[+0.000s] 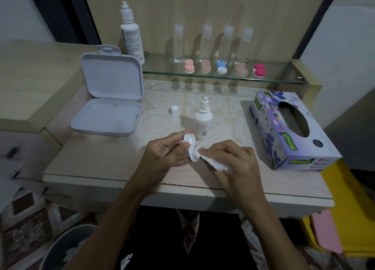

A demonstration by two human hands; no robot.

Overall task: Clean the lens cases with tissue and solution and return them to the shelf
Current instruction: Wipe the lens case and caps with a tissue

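Hands meet over the near middle of the pale wooden desk (85, 164). The left hand (166, 154) curls its fingers and thumb round a small white plastic lens case (189, 146), holding it just above the desk with its open cups turned up. The right hand (233, 158) pinches a crumpled white tissue (215, 164), and the tissue's tip touches the nearer cup of the case.

Just beyond the hands, a small white solution bottle (203, 121) stands upright on the cream lace mat (223, 105) with its nozzle uncovered; its white cap (174, 110) stands on the mat to the left, apart from it. Further left, an open white hinged plastic box (109, 99) lies with its lid raised. To the right sits a purple flowered tissue box (292, 131), its oval slot facing up.

At the far edge, a glass shelf (280, 78) carries a row of lens cases: a pink pair (189, 66), a peach pair (206, 66), a blue and white pair (221, 67), another peach pair (242, 69) and a magenta pair (259, 70). Behind them stand four clear bottles (207, 43) with pale caps. A taller white solution bottle (132, 34) stands at the shelf's left end, behind the box lid.
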